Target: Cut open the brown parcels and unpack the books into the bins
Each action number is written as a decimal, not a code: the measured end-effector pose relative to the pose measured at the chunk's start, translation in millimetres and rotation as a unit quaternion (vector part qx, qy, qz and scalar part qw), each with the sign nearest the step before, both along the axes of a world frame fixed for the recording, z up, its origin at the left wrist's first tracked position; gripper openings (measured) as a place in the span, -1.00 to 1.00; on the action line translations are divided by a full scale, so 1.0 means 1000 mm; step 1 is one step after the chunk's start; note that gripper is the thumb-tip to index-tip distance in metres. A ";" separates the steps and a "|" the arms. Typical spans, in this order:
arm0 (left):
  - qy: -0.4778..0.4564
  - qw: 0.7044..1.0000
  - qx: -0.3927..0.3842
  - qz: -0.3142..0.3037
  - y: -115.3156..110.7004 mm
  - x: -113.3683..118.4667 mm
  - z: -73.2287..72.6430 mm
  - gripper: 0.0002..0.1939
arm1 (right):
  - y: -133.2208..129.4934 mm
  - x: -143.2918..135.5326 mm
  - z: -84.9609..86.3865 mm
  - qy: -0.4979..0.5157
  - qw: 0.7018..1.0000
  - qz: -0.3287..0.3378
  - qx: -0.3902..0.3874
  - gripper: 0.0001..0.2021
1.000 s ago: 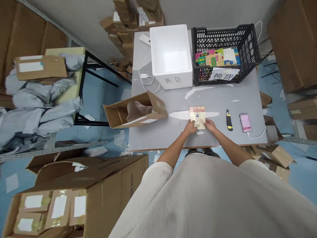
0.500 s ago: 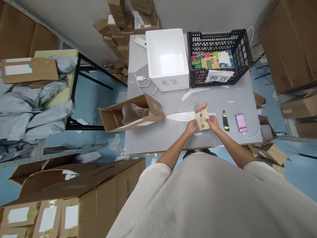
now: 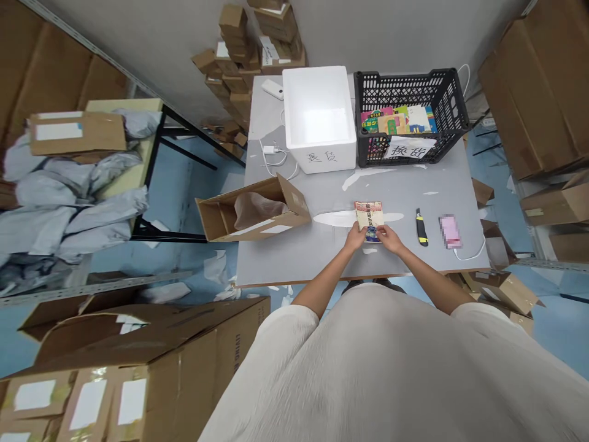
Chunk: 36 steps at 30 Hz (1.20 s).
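A small book (image 3: 369, 215) with a cream and red cover and a blue patch near its lower edge is held above the front half of the grey table (image 3: 285, 264). My left hand (image 3: 356, 237) grips its lower left corner. At the lower right edge, my right hand (image 3: 389, 238) has its fingers closed on the same book. To the right lie a black and yellow utility knife (image 3: 421, 227) and a pink phone (image 3: 450, 232) with a white cable.
Behind the book stand a white foam box (image 3: 321, 156) and a black crate (image 3: 411, 161) holding several books. An opened cardboard box (image 3: 257, 212) with crumpled paper sits at the table's left. Grey parcels (image 3: 105, 209) cover a shelf at far left; cartons (image 3: 197, 362) stand lower left.
The book shows a different face, with a blue patch at the bottom, and sits straighter. My right hand has moved slightly left and down. The view has shifted a little.
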<state>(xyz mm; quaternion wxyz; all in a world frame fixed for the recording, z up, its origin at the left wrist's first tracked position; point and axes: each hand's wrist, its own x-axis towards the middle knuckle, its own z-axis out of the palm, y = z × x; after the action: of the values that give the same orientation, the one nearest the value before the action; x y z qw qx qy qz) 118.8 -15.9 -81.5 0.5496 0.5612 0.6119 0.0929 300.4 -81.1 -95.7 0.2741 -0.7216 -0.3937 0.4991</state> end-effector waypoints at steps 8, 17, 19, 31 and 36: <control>0.003 0.998 -0.070 0.011 -0.004 -0.025 -0.009 -0.34 | -0.006 0.019 -0.009 -0.038 0.996 -0.023 -0.078 -0.58; 0.015 0.998 -0.050 -0.036 -0.011 -0.023 -0.021 -0.31 | -0.006 0.014 -0.009 0.030 0.995 -0.067 -0.067 -0.52; 0.023 0.997 -0.052 -0.046 -0.013 -0.025 -0.023 -0.30 | -0.007 0.012 -0.010 0.045 0.994 -0.070 -0.065 -0.50; 0.044 0.993 -0.056 -0.096 -0.017 -0.029 -0.024 -0.15 | 0.003 0.011 -0.022 0.025 0.986 -0.124 -0.105 -0.67; 0.052 0.993 -0.051 -0.093 -0.021 -0.030 -0.024 -0.14 | 0.008 0.010 -0.030 0.038 0.984 -0.137 -0.106 -0.72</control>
<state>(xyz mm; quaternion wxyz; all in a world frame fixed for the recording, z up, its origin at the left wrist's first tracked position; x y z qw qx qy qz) 88.8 -36.5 -105.2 0.5509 0.5913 0.5886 -0.0198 310.6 -73.2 -125.4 0.2765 -0.7744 -0.2253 0.5225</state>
